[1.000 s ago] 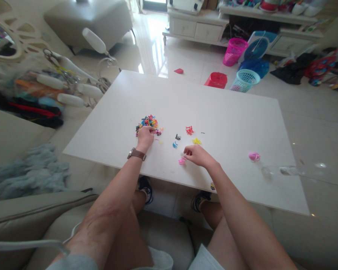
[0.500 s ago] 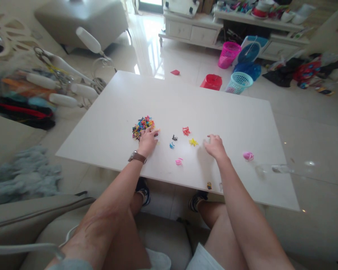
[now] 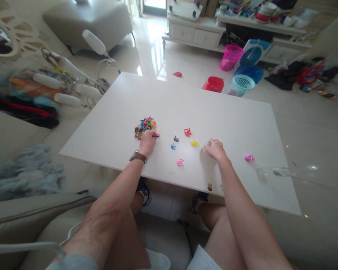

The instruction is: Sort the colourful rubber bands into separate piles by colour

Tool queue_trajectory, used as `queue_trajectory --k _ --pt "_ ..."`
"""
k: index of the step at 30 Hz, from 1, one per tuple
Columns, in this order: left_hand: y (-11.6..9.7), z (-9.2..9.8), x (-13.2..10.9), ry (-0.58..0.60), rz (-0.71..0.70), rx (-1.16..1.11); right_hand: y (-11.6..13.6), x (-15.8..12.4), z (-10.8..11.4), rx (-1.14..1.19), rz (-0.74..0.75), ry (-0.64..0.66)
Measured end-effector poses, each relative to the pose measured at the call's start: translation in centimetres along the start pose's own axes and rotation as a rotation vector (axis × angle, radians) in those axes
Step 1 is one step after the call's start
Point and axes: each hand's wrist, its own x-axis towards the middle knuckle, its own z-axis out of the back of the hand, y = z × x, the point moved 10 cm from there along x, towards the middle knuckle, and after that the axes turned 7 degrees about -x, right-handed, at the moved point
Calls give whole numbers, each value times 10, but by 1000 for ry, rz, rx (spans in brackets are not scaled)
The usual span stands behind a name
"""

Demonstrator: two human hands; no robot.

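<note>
A heap of small multicoloured elastic bands (image 3: 144, 124) lies on the white table (image 3: 228, 112), left of centre. At its near right edge is my left hand (image 3: 148, 141), fingers curled into a pinch with a small dark band at the tips. Sorted little groups lie between my hands: black bands (image 3: 176, 139), blue bands (image 3: 173, 146), red bands (image 3: 187, 132), yellow bands (image 3: 195, 143) and pink bands (image 3: 180, 162). Just right of the yellow group hovers my right hand (image 3: 215, 149), thumb and fingers apart, holding nothing visible.
A pink-purple object (image 3: 249, 158) and a clear glass-like object (image 3: 281, 172) are at the table's right. A small yellow figure (image 3: 210, 187) sits by the near edge. Beyond the far edge stand a red bin (image 3: 214, 84) and a light blue basket (image 3: 240, 85). White lamp arms (image 3: 69, 100) are left.
My left hand's fingers have curled in from a reaching pose beside the heap. My right hand has stayed nearly in place with its fingers apart. The view has shifted slightly.
</note>
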Motion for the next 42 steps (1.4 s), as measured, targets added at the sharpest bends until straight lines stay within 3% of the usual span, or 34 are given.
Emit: queue_trajectory --k 7,12,15,19,23,29,34,42 --pt "3 41 10 -119 109 -8 16 -7 36 102 19 -156" --pt "8 58 8 -192 180 -202 31 -11 44 158 60 -190" --pt "18 56 5 -233 332 -572 34 -12 43 173 63 -180" --pt "27 37 0 -277 592 -1318 37 -12 42 160 70 -165" --pt "19 21 -4 -171 768 -1798 38 -14 42 152 62 -149" --pt "10 22 -9 -102 741 -1975 43 -16 43 156 68 -140" --pt "-12 22 -8 71 633 -2006 46 -17 44 165 77 -138" --pt "-26 20 -5 181 540 -1963 51 -17 42 178 78 -130"
